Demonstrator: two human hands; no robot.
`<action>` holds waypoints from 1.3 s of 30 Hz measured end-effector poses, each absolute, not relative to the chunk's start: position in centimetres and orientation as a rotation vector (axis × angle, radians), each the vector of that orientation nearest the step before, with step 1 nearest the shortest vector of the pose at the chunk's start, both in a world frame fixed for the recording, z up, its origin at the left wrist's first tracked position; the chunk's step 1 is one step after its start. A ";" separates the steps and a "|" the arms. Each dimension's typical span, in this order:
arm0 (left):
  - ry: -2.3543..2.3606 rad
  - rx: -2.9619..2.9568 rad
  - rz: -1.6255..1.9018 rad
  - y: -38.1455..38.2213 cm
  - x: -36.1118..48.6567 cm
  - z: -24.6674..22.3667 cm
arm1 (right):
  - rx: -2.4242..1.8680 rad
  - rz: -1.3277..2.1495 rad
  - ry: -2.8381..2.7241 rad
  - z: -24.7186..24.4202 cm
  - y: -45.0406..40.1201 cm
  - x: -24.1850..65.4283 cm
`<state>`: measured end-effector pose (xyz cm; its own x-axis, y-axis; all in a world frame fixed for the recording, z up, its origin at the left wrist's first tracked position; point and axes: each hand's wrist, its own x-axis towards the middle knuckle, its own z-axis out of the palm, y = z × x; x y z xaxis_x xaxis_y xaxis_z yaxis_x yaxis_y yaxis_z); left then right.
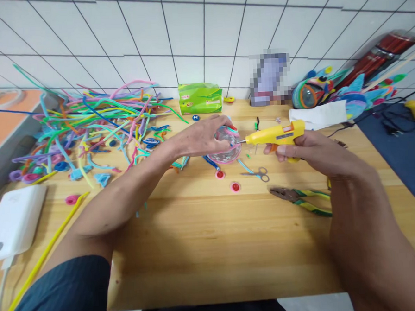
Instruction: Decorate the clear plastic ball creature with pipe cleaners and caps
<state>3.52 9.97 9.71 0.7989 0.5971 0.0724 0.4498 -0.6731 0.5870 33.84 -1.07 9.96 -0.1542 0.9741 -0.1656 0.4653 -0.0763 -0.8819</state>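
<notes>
In the head view, my left hand [204,137] is closed on the rim of a clear round plastic piece [226,153] with pink edging. My right hand [294,152] grips a yellow glue gun [276,135], whose metal tip points left and meets or nearly meets the round piece by my left fingertips. Small scissors [260,174] lie just below the gun. Two red discs with pink rims, one [220,174] near the round piece and another [235,187] closer to me, rest on the wooden table [198,239].
Pliers [300,198] lie by my right wrist. Many colourful pipe cleaners [104,114] are heaped at left, near a white power bank [18,221]. Behind stand a green tissue pack [200,99] and a blurred phone-like object [269,80]; a red flask [376,56] leans at back right.
</notes>
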 end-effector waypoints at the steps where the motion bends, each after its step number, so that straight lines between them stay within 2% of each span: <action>1: 0.772 2.425 0.351 10.0 3.5 9.7 | -1.551 1.184 -1.652 9.9 -1.0 33.8; 39: 0.767 2.419 0.351 10.3 3.4 9.4 | -1.538 1.173 -1.708 10.1 -1.0 32.0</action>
<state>3.44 10.25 9.43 0.8008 0.5944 0.0737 0.4440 -0.6717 0.5930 31.95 -1.01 10.08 -0.1908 0.9704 -0.1481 0.4868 -0.0375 -0.8727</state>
